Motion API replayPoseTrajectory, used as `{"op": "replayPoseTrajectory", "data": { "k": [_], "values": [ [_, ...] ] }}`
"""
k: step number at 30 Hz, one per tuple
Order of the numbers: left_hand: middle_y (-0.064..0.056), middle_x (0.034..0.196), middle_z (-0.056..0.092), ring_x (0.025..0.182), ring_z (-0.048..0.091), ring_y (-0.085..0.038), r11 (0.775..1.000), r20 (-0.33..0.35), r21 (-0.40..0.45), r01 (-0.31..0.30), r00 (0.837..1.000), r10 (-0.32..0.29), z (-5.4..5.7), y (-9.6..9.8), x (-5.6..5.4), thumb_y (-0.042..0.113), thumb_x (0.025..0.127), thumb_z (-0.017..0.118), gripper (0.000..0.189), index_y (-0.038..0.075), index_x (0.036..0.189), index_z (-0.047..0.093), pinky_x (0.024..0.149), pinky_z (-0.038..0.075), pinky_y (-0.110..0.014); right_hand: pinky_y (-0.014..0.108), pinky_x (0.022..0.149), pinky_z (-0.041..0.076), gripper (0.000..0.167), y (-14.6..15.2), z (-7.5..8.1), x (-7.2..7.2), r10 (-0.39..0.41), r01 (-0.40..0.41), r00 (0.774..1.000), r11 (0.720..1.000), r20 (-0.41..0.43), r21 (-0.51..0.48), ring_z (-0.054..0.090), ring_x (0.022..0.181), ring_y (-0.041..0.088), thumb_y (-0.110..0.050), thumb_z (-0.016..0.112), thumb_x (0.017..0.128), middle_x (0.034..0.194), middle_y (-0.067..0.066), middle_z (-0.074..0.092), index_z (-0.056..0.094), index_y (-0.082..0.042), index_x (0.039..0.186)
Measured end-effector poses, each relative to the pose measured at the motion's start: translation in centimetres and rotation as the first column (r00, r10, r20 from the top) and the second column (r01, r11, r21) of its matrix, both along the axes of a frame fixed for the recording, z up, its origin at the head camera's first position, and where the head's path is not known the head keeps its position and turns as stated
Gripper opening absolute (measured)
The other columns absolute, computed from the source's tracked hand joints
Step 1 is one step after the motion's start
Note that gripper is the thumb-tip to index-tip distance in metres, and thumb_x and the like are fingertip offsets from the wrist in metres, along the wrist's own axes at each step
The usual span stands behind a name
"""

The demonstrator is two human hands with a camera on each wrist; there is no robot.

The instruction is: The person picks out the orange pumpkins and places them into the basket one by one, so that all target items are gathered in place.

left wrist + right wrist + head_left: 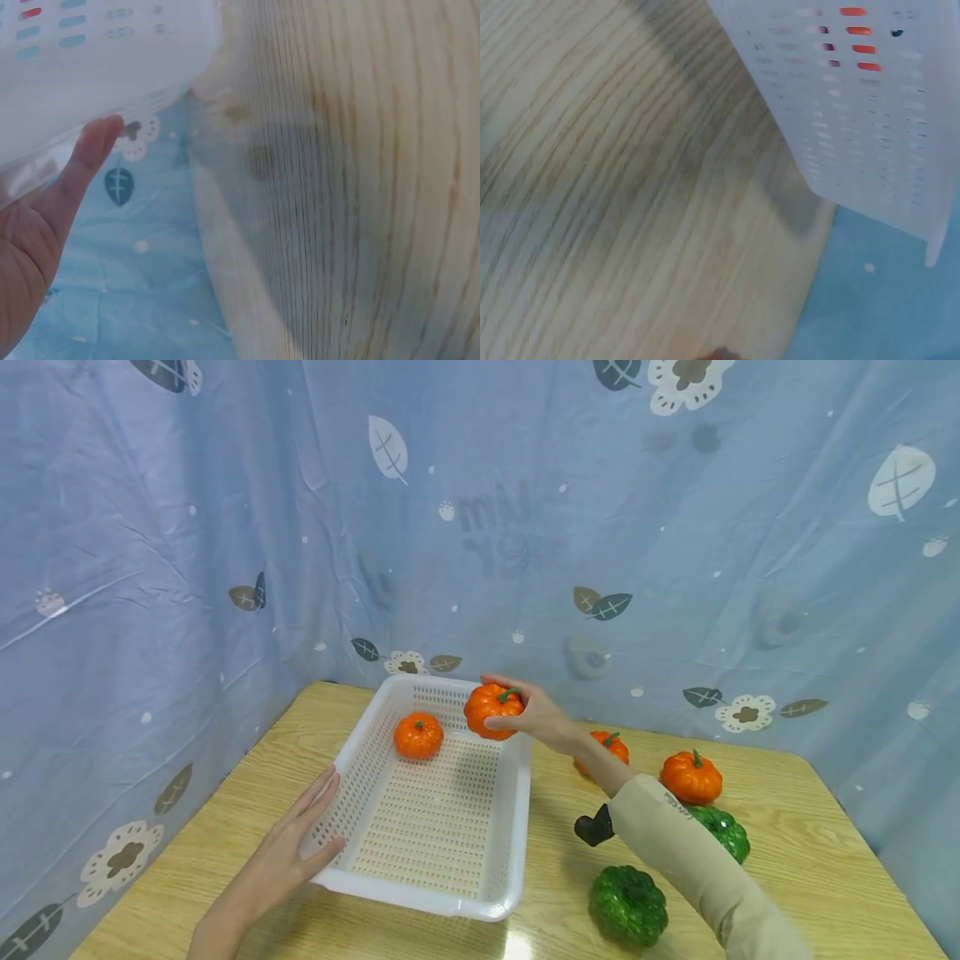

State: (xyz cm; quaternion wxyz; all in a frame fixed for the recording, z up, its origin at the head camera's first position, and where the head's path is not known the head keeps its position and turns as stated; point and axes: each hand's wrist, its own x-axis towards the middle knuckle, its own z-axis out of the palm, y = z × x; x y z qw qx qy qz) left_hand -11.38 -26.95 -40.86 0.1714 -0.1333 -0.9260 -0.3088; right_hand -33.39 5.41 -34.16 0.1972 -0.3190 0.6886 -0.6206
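Note:
My right hand [542, 717] grips a small orange pumpkin [491, 712] with a green stem, thumb in front and fingers behind. It is over the far right corner of a white perforated plastic basket [517, 827]. Inside the basket, near its far left corner, sits another orange pumpkin [418, 736]. My left hand [281, 852] lies along the basket's left side, fingers fairly straight against the rim and thumb near the front corner. In the left wrist view the thumb [79, 161] shows beside the basket wall [97, 75]. The right wrist view does not show the right-hand grip.
Right of the basket, an orange pumpkin [611, 746] is partly hidden by the right forearm. Another orange pumpkin [692, 777], a green one [722, 832] and a nearer green one [628, 906] stand on the wooden table [817, 860]. A patterned blue curtain [675, 527] hangs behind.

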Motion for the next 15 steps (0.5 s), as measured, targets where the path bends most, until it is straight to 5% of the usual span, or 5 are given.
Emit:
{"op": "replayPoseTrajectory", "data": {
  "k": [15],
  "values": [
    [-0.012,0.157,0.023,0.140,0.026,-0.034,1.000,0.000,0.005,-0.005,1.000,0.005,0.0,0.0,-0.1,0.019,0.088,0.068,0.074,0.002,0.149,0.030,0.102,0.007,-0.001,0.037,0.089,0.053,0.072,-1.4,-1.8,-1.4,0.060,-0.059,0.998,0.996,-0.016,0.060,0.057,0.109,0.026,-0.001,0.073,0.082,0.134,0.017,0.051,0.040,-0.005,0.145]
  ]
}}
